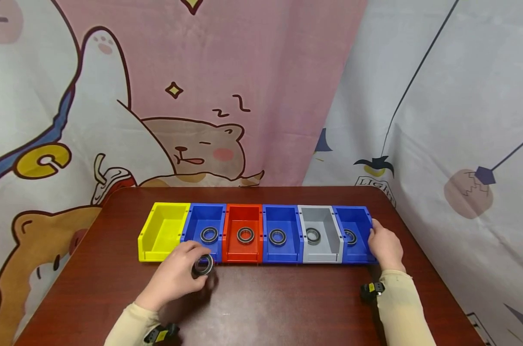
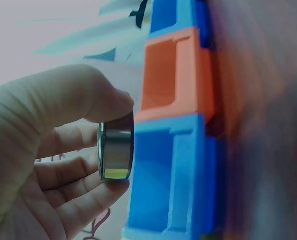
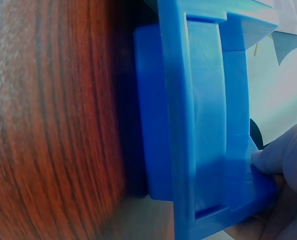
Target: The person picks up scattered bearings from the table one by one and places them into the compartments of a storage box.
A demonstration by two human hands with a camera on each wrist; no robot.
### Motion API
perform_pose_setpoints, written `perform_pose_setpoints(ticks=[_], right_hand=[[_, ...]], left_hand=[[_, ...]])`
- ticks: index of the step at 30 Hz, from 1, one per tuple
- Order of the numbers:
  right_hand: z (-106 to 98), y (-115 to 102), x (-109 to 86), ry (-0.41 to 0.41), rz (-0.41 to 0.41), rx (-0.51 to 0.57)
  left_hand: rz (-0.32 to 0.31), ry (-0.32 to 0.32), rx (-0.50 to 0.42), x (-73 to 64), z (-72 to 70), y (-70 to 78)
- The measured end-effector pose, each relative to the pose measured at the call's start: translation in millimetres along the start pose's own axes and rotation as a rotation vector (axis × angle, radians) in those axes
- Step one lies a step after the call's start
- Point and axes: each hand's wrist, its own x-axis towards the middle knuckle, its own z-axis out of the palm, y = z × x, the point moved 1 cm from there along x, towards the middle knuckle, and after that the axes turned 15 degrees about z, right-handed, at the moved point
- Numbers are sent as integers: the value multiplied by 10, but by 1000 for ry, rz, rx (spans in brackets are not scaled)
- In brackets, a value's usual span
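Note:
My left hand [image 1: 176, 274] pinches a ball bearing [image 1: 195, 270] between thumb and fingers, in front of the left blue bin [image 1: 194, 218]. In the left wrist view the bearing [image 2: 117, 155] stands edge-on, its shiny outer ring showing. My right hand [image 1: 386, 244] grips the outer side wall of the rightmost blue bin [image 1: 352, 216]. In the right wrist view the thumb lies over that wall of the bin [image 3: 208, 115], with the other fingers partly hidden behind it. A bearing [image 1: 354, 238] lies inside this bin.
The bins stand side by side: a yellow bin [image 1: 168, 216] leftmost, then blue, a red bin [image 1: 244, 216], a middle blue bin [image 1: 280, 218], a grey bin [image 1: 317, 218], blue. Single bearings lie in all but the yellow one. The brown table [image 1: 265, 307] meets a printed curtain [image 1: 278, 96] behind.

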Motion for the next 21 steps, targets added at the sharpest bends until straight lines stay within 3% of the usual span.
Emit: perform_pose_setpoints(ticks=[8, 21], right_hand=[[-3, -8, -5, 0, 4, 3], [-7, -9, -16, 15, -1, -2]], left_hand=[[-105, 40, 22, -11, -257, -186], [-286, 207, 130, 34, -508, -438]])
